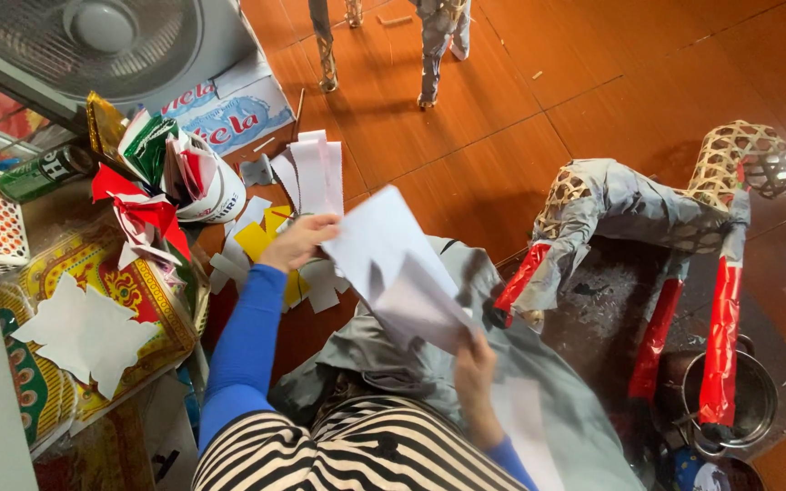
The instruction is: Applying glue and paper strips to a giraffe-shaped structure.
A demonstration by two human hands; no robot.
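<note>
My left hand [296, 243], in a blue sleeve, reaches forward and pinches the upper left corner of a white paper sheet [393, 264]. My right hand [475, 373] grips the same sheet from below at its lower right. The sheet is blurred and hangs above my lap, over grey paper [548, 427] spread there. Under my left hand lie white and yellow paper cut-outs [261, 241] on the wooden floor.
A woven-frame animal figure [648, 209], part covered in grey paper with red legs, stands at the right over a metal pot [748, 400]. At the left sit a fan [93, 41], a green can [43, 173], red scraps [143, 214] and patterned boxes [129, 291].
</note>
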